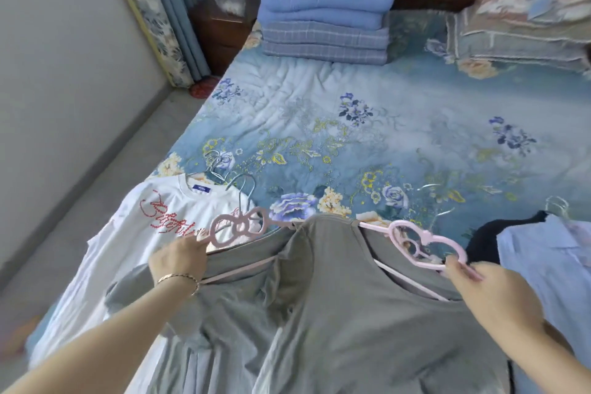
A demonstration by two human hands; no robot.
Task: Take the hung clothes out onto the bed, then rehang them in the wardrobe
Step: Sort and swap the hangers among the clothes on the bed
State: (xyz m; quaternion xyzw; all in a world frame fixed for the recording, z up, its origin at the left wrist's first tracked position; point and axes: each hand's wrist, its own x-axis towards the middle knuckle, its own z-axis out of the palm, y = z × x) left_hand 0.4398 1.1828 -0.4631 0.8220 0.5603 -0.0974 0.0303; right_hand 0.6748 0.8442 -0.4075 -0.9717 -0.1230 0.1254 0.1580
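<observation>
Pointing apart: bow hanger (232, 223), heart hanger (427, 262)

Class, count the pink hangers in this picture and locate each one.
2. The bow-topped pink hanger is held by the left hand; the heart-topped pink hanger by the right hand. More may lie hidden under the grey garments.

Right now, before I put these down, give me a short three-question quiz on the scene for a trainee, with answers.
1. True or false: the left hand grips a pink bow-shaped hanger.
2. What does the right hand pinch? A) a heart-shaped hanger B) a wooden hanger C) a folded blanket
3. Fill in: the white T-shirt with red lettering lies on the ____.

Key: 1 true. 2 A, the heart-shaped hanger. 3 bed.
</observation>
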